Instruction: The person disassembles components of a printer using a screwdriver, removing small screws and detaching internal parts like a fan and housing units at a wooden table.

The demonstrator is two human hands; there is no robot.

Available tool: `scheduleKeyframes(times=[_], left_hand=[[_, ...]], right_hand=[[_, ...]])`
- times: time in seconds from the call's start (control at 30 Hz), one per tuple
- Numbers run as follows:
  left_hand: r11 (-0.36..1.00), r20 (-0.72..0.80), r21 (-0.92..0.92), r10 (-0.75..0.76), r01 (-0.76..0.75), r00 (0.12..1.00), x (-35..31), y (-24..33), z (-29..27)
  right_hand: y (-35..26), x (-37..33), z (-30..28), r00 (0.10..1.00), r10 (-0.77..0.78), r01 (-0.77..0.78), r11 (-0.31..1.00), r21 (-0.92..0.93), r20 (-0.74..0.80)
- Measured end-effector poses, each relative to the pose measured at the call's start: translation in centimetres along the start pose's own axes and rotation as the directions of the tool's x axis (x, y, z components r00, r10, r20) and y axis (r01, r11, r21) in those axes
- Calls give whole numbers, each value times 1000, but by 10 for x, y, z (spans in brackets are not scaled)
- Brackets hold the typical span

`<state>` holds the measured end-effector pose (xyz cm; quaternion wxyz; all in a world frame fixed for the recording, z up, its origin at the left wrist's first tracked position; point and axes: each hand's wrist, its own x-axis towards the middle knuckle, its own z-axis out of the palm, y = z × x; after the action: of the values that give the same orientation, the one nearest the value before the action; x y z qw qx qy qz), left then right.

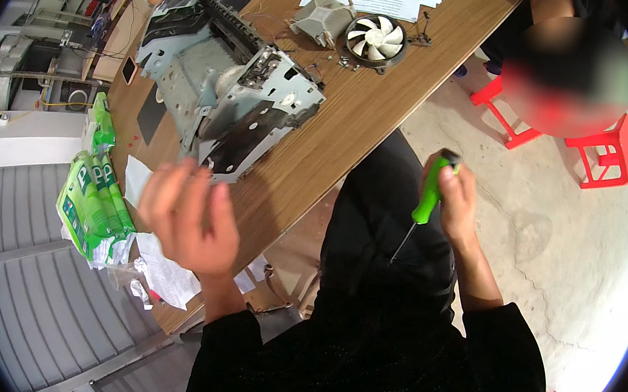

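One left hand (192,218) has parted fingers; one right hand (459,199) clasps one screwdriver (427,198), axis slanting, tip down-left of its fingers.

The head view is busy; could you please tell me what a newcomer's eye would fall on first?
Probably the green-handled screwdriver, tip down, in the grip of the right hand over the dark trousers. Next comes the metal machine frame on the wooden table at upper left, with a white-bladed fan lying to its right.

Left head-worn fisheye view, looking steeply down, close above the lap (368,220), wooden table (356,113) alongside
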<state>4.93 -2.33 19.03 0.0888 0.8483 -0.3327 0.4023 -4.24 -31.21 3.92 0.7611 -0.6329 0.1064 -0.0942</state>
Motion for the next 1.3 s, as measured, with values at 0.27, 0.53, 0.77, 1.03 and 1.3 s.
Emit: scheduleKeyframes(times=[0.27,0.53,0.77,1.03,1.3], left_hand=[[909,43,-18,-416,417,909,-24,-49,-12],[906,151,-82,-401,415,904,-20,-37,2],[804,154,-171,-549,569,822,-32,-45,13],[837,132,-229,-478,496,868,-36,-44,16],[906,140,-89,-399,413,906,-35,-39,25]], right_hand=[[12,-7,15,982,164,-158,985,-69,89],[34,-7,36,982,37,57,874,-482,183],[37,-2,40,973,47,95,809,-579,225],[39,3,41,976,113,11,830,-557,187],[43,4,38,973,102,28,839,-543,208]])
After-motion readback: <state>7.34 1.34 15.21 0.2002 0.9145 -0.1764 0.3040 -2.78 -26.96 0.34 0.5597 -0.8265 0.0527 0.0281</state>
